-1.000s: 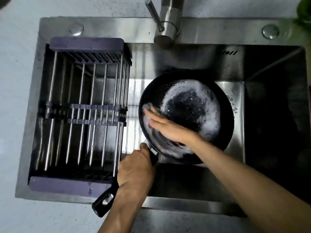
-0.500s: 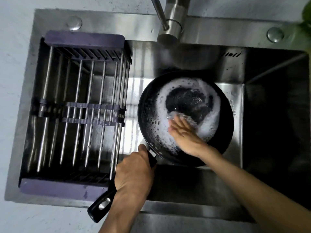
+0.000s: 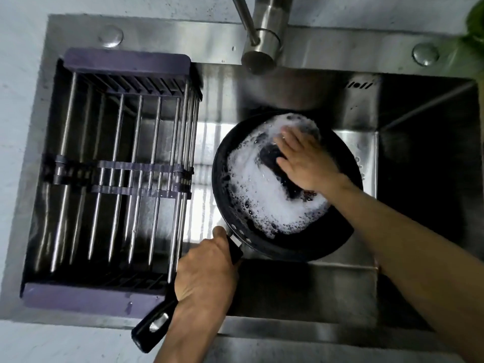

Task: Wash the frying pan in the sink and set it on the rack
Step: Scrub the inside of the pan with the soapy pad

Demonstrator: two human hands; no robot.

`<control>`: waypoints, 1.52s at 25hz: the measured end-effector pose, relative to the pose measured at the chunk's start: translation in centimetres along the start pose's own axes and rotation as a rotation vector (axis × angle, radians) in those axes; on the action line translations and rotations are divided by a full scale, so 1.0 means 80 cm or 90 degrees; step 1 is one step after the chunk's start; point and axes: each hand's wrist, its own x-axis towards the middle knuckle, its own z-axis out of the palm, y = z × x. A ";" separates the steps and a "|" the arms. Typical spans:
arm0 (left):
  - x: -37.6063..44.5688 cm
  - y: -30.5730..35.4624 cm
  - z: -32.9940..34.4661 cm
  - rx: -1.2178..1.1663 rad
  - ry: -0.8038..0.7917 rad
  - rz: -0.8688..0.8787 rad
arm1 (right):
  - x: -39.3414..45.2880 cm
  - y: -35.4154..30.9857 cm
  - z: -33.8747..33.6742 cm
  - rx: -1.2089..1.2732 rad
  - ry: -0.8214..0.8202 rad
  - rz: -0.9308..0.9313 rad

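The right hand (image 3: 307, 159), half a second ago at the middle of the frying pan (image 3: 285, 184), now lies at the pan's 1 o'clock edge, fingers straight and pressed flat on the suds; whether anything sits under the palm cannot be told. The foam (image 3: 262, 195) has spread from a ring to a broad sheet over the pan's 7 o'clock half. The left hand (image 3: 207, 268) has kept its place, its grip wrapped tight round the black handle (image 3: 154, 324) at the pan's 7 o'clock.

The steel sink (image 3: 301, 289) fills the view, set in a pale table (image 3: 15, 100). The pan sits inside the basin, right of centre. The purple-framed rack (image 3: 125, 64) spans the sink's 9 o'clock side, apart from the pan. The faucet (image 3: 264, 40) rises at 12 o'clock, its top cut off. A green blur (image 3: 475, 24) at 2 o'clock is too smeared to make out.
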 end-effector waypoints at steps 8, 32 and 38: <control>0.006 -0.004 -0.004 -0.029 -0.006 -0.063 | -0.154 -0.025 0.026 0.029 -0.259 0.085; 0.002 -0.004 0.000 -0.001 0.027 -0.042 | -0.100 -0.069 0.037 0.248 -0.225 0.057; 0.002 -0.002 -0.001 0.004 0.013 -0.029 | -0.078 -0.058 0.019 0.245 -0.122 0.127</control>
